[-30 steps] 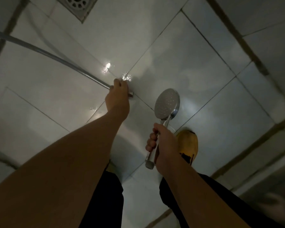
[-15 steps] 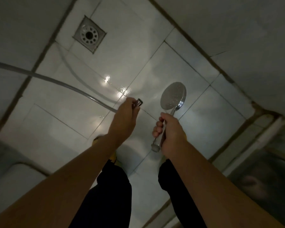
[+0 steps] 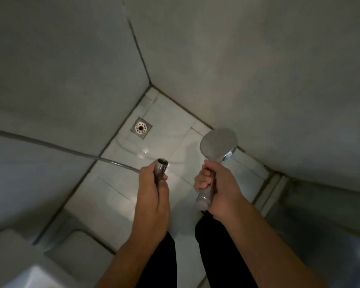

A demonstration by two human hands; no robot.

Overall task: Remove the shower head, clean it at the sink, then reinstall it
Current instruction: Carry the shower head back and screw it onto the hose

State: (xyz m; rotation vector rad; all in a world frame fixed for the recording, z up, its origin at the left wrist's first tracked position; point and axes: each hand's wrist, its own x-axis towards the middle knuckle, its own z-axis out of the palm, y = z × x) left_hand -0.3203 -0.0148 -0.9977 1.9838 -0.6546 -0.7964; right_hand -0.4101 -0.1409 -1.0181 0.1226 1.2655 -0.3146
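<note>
The chrome shower head [image 3: 218,144] is detached from its hose. My right hand [image 3: 218,185] is shut on its handle, with the round spray face up and the threaded end poking out below my fist. My left hand [image 3: 154,190] grips the metal hose [image 3: 71,150] by its end nut [image 3: 162,166], whose open mouth points up. The hose runs away to the left across the wall. A gap of about a hand's width separates the nut from the handle.
A square floor drain [image 3: 141,127] sits in the white tiled floor [image 3: 112,196] near the corner where two grey walls meet. A white fixture [image 3: 19,267] fills the lower left. My dark trouser legs show below my arms.
My view has tilted up toward the wall corner. Both hands have risen, and the hose nut in my left hand has turned so that its open end faces up.
</note>
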